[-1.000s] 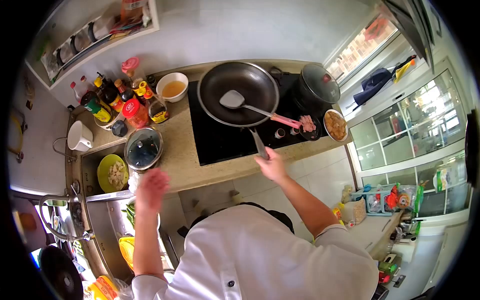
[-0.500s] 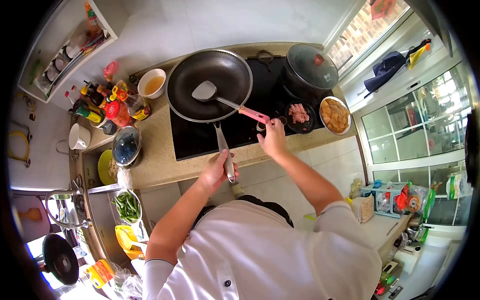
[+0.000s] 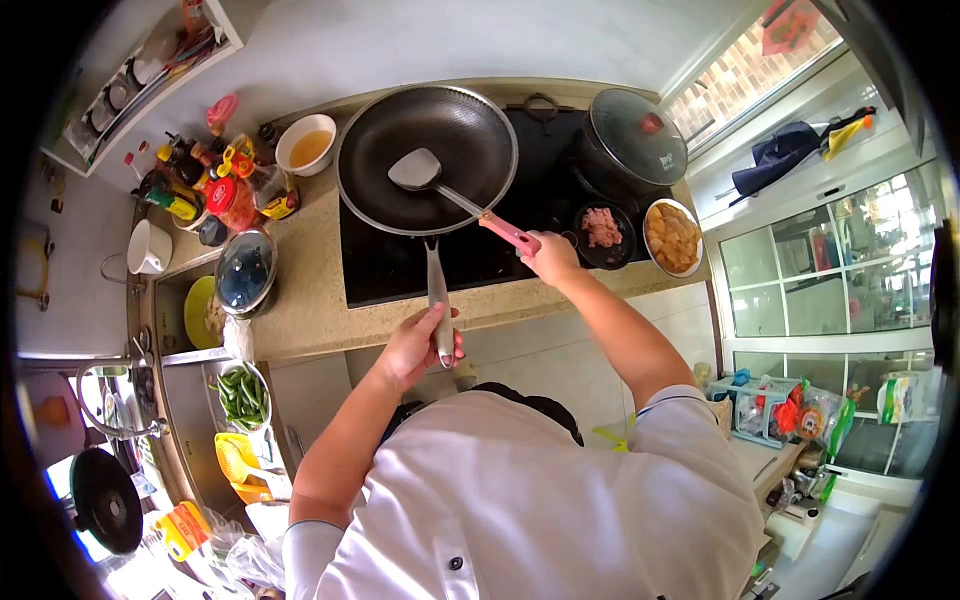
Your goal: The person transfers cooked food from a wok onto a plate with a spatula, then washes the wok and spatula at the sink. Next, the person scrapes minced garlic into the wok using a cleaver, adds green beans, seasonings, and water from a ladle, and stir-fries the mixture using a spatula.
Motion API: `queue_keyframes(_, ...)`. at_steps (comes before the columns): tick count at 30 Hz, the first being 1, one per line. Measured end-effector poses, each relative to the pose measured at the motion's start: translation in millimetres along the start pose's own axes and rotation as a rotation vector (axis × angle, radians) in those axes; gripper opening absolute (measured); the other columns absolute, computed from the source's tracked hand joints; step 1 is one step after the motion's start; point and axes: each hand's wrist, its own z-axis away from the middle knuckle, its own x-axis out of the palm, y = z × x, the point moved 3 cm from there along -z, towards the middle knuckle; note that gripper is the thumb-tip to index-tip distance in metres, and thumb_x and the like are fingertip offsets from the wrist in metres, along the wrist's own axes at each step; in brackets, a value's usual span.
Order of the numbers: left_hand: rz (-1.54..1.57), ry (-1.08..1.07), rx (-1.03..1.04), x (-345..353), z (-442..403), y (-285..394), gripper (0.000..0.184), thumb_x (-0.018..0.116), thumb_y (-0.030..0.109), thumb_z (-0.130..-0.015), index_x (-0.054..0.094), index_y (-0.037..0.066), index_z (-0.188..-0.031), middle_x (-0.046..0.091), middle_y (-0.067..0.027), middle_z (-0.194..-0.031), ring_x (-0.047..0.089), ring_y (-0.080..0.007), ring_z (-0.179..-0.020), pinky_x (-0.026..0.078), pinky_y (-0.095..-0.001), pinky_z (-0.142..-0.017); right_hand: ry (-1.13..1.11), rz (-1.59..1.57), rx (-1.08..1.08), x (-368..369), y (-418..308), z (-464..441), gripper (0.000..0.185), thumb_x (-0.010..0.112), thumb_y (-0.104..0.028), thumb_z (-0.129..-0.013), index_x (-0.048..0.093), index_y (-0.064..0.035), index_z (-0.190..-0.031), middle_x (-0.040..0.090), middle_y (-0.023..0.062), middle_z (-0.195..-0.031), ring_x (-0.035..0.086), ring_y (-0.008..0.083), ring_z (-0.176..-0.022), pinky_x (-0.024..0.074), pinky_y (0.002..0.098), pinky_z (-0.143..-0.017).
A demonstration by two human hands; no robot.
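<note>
A large dark frying pan sits on the black glass cooktop, its metal handle pointing toward me. My left hand is closed around the lower end of that handle. In my right hand is the pink grip of a spatula, whose grey head rests inside the pan. Just right of that hand, a small black dish holds raw minced meat. Beside it stands a white bowl of yellowish-brown chunks.
A lidded dark pot occupies the right rear of the cooktop. Left of the pan are a bowl of yellowish liquid, sauce bottles and a glass-lidded pot. Green peppers sit in a container by the sink.
The spatula's head has shifted slightly within the pan, and my right hand now wraps the grip more fully. My left hand keeps hold of the pan handle. The camera view has shifted a little.
</note>
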Motion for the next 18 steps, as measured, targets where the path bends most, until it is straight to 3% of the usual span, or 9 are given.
queue_keyframes(7, -0.067, -0.017, 0.019, -3, 5, -6, 0.048, 0.048, 0.046, -0.104, 0.052, 0.005, -0.128, 0.064, -0.0079, -0.082, 0.065, -0.0197, -0.068, 0.054, -0.0339, -0.063, -0.123, -0.03, 0.102, -13, -14, -2, 0.045, 0.083, -0.042, -0.074, 0.067, -0.0066, -0.095, 0.071, 0.0171, -0.09, 0.068, 0.0371, -0.086, 0.054, 0.0477, -0.075)
queue_keyframes(8, -0.068, -0.016, 0.015, -3, 4, -7, 0.05, 0.049, 0.046, -0.104, 0.051, 0.004, -0.13, 0.063, -0.0075, -0.082, 0.065, -0.019, -0.068, 0.054, -0.0331, -0.062, -0.137, 0.046, 0.188, -28, -22, 2, 0.064, 0.085, -0.046, -0.07, 0.064, -0.0046, -0.115, 0.072, 0.0178, -0.092, 0.069, 0.037, -0.089, 0.0548, 0.047, -0.078)
queue_keyframes(9, -0.058, -0.005, 0.028, -3, 4, -7, 0.05, 0.049, 0.046, -0.104, 0.051, 0.004, -0.13, 0.063, -0.0075, -0.082, 0.065, -0.019, -0.068, 0.054, -0.0331, -0.062, -0.065, 0.092, 0.112, -29, -16, 3, 0.093, 0.087, -0.047, -0.066, 0.05, -0.0008, -0.138, 0.071, 0.0179, -0.093, 0.071, 0.0314, -0.086, 0.0561, 0.0408, -0.079)
queue_keyframes(11, -0.085, -0.001, 0.014, -4, 2, -8, 0.052, 0.049, 0.046, -0.104, 0.05, 0.003, -0.133, 0.063, -0.0072, -0.082, 0.065, -0.0181, -0.068, 0.054, -0.0324, -0.061, -0.098, -0.411, 0.031, -76, -53, 19, 0.103, 0.09, -0.037, -0.069, 0.037, 0.0025, -0.148, 0.071, 0.0159, -0.094, 0.07, 0.0197, -0.08, 0.0557, 0.0309, -0.075)
queue_keyframes(13, -0.065, 0.001, 0.029, -3, 2, -9, 0.053, 0.049, 0.046, -0.104, 0.049, 0.003, -0.135, 0.063, -0.007, -0.082, 0.065, -0.0175, -0.067, 0.054, -0.0318, -0.061, -0.09, -0.867, -0.076, -69, -69, 35, 0.089, 0.088, -0.022, -0.076, 0.039, 0.0027, -0.147, 0.071, 0.012, -0.095, 0.066, 0.0108, -0.077, 0.0529, 0.0234, -0.072)
queue_keyframes(14, -0.074, 0.008, 0.027, 1, 5, -7, 0.051, 0.048, 0.045, -0.104, 0.049, 0.002, -0.133, 0.063, -0.0069, -0.081, 0.064, -0.018, -0.067, 0.053, -0.0331, -0.061, -0.012, -1.016, -0.182, -67, -81, 40, 0.074, 0.079, -0.01, -0.087, 0.037, 0.0023, -0.147, 0.07, 0.0087, -0.093, 0.065, 0.0087, -0.076, 0.0535, 0.0224, -0.071)
queue_keyframes(17, -0.076, 0.008, 0.05, 4, 5, -7, 0.052, 0.048, 0.046, -0.104, 0.049, 0.002, -0.132, 0.062, -0.0065, -0.081, 0.063, -0.0182, -0.067, 0.052, -0.0348, -0.062, 0.106, -1.201, 0.14, -68, -101, 38, 0.038, 0.065, -0.01, -0.097, 0.055, 0.0039, -0.131, 0.068, 0.0075, -0.084, 0.065, 0.0102, -0.07, 0.0553, 0.0248, -0.063)
queue_keyframes(18, -0.077, 0.01, 0.045, 5, 5, -8, 0.052, 0.048, 0.047, -0.104, 0.049, 0.002, -0.131, 0.062, -0.0064, -0.081, 0.062, -0.0181, -0.067, 0.052, -0.0347, -0.063, 0.204, -1.221, 0.119, -74, -104, 37, 0.033, 0.064, -0.011, -0.098, 0.058, 0.0041, -0.126, 0.068, 0.0075, -0.083, 0.064, 0.0102, -0.067, 0.055, 0.0248, -0.062)
